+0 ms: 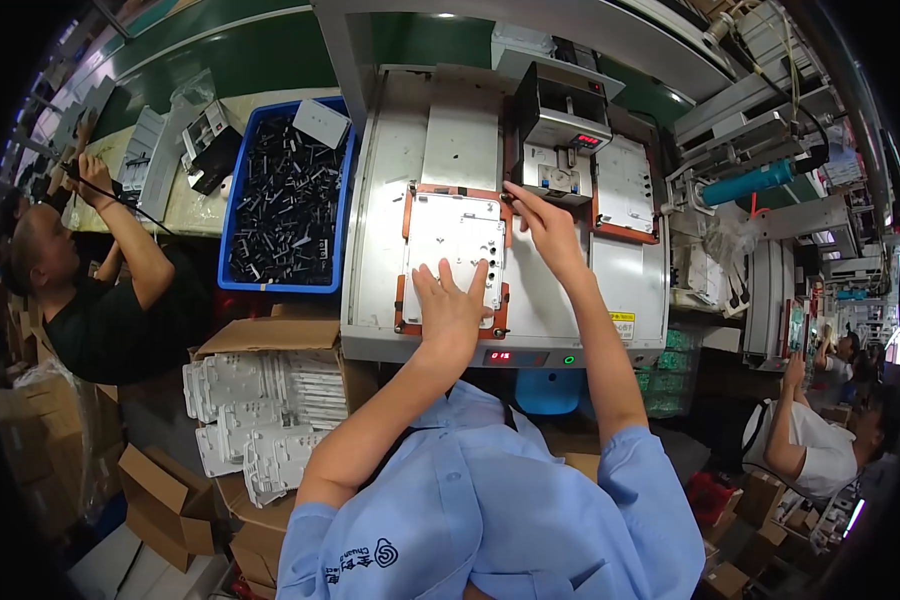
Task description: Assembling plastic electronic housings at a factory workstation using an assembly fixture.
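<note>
A white plastic panel (450, 240) with small holes and posts lies in a reddish-brown frame fixture (407, 215) on the metal worktop in front of me. My left hand (452, 308) rests on the panel's lower part, its fingers spread and pressing down. Beyond it to the right, my right hand (548, 228) reaches to the upper right corner of the fixture. Its fingertips come together at a small dark part there, too small to name. To the right, a second white panel (625, 185) sits in a similar fixture beside a dark machine head with a red display (588, 141).
A blue bin (226, 262) full of small black parts stands left of the worktop. Below it, a cardboard box (255, 338) holds stacked white panels (260, 400). One person (120, 270) works at far left, another (810, 440) at right. A teal cylindrical tool (748, 184) hangs at right.
</note>
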{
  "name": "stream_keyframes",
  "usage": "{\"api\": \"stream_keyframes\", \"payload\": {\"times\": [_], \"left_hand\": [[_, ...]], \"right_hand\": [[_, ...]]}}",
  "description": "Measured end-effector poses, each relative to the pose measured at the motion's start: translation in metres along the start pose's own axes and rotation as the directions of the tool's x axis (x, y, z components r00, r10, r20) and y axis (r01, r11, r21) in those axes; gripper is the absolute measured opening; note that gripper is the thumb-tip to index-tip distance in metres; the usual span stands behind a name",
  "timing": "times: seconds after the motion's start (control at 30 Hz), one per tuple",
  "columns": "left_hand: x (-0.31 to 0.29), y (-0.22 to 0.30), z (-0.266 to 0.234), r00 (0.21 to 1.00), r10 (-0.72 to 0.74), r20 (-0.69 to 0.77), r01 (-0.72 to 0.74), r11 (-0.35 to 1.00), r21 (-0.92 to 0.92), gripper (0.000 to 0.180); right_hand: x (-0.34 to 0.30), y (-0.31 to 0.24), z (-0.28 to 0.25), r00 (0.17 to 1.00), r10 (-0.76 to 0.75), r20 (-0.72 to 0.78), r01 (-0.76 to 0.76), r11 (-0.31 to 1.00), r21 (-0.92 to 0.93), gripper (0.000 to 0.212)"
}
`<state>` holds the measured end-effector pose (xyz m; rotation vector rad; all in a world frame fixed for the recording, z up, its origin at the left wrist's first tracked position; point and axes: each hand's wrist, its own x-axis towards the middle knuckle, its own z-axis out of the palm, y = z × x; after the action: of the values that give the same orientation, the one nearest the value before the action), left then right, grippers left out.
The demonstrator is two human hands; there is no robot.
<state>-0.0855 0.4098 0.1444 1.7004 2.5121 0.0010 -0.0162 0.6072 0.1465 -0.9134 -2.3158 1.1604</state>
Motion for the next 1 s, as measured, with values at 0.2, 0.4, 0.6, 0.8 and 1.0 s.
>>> {"api": "stream_keyframes", "payload": {"times": [0.2,0.4,0.6,0.8,1.0], "left_hand": [[0.004,0.001,-0.007,0.995,-0.036,0.089,0.039,0.999,-0.025,0.070],[0.004,0.001,-0.002,0.990,-0.098,0.102,0.102,0.994,-0.027,0.068],[-0.005,-0.001,0.009,0.996,-0.079,-0.032,0.074,0.989,-0.132,0.061],[-0.004,0.009,0.011,0.992,-0.113,-0.055,0.107,0.988,-0.113,0.059],[-0.010,0.002,0.018,0.988,-0.101,-0.121,0.082,0.985,-0.150,0.060]], "right_hand": [[0.025,0.018,-0.004,0.950,0.075,0.304,-0.209,0.876,0.436,0.025],[0.037,0.029,-0.005,0.913,0.017,0.409,-0.201,0.889,0.411,0.026],[0.028,0.023,-0.006,0.912,0.009,0.410,-0.252,0.801,0.543,0.023],[0.027,0.035,0.009,0.960,0.035,0.279,-0.164,0.876,0.453,0.030],[-0.050,0.010,0.025,0.939,0.081,-0.333,-0.029,0.987,0.156,0.033]]}}
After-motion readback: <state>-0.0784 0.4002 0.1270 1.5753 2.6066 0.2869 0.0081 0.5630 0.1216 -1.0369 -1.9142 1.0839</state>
